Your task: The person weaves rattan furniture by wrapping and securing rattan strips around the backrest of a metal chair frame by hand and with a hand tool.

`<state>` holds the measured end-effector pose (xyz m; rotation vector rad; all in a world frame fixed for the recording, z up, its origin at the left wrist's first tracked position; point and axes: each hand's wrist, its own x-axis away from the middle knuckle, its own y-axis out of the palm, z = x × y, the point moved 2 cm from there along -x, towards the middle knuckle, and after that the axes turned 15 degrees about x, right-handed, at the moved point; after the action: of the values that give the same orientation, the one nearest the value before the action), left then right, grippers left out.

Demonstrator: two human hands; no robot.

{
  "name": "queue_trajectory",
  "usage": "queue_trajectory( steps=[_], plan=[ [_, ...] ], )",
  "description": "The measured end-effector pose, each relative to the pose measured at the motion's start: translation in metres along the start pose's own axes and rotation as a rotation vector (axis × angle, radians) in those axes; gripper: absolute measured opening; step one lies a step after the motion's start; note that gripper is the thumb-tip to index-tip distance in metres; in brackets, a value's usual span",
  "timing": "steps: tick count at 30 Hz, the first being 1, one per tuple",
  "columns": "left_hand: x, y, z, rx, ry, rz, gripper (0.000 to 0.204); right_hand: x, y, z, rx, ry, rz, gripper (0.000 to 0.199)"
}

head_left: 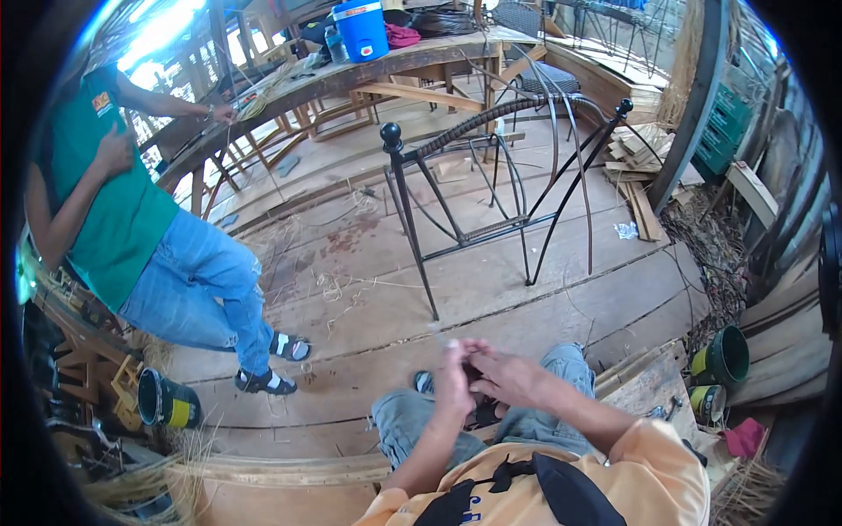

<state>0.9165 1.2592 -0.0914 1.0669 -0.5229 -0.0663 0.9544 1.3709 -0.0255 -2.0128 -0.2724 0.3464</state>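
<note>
My left hand (452, 379) and my right hand (510, 379) meet in front of my knees, their fingers curled in toward each other. Whatever lies between them, if anything, is hidden or too small to make out. Beyond my hands stands a black metal furniture frame (425, 206) with ball-topped posts. Its curved top rail (478, 118) is wrapped in dark brown strips, and several loose strips (586, 188) hang down from its right end. Both hands are apart from the frame.
A person in a green shirt (114, 193) stands at the left, one hand by a long wooden workbench (307, 86). The bench bears a blue cooler (360, 35). Buckets (167, 400) stand at both sides. Wood scraps (638, 158) lie at right; fibre bits litter the plank floor.
</note>
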Motion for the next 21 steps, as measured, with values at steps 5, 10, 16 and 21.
queue_trajectory(
  steps=[5, 10, 16, 21],
  plan=[
    [-0.004, -0.016, 0.098, 0.024, 0.201, 0.013, 0.02, -0.071, -0.118, -0.002, 0.149, -0.12, 0.493, 0.017],
    [0.002, 0.022, 0.158, -0.245, 0.384, -0.003, 0.015, -0.054, -0.187, 0.037, -0.231, 0.118, 1.084, 0.013],
    [0.016, 0.128, 0.164, -0.785, 0.686, -0.284, 0.025, -0.043, -0.199, 0.107, -0.591, 0.168, 1.19, 0.017],
    [-0.026, 0.241, 0.124, -1.074, 0.852, -0.575, 0.036, -0.047, -0.196, 0.138, -0.448, 0.254, 1.186, 0.017]
  ],
)
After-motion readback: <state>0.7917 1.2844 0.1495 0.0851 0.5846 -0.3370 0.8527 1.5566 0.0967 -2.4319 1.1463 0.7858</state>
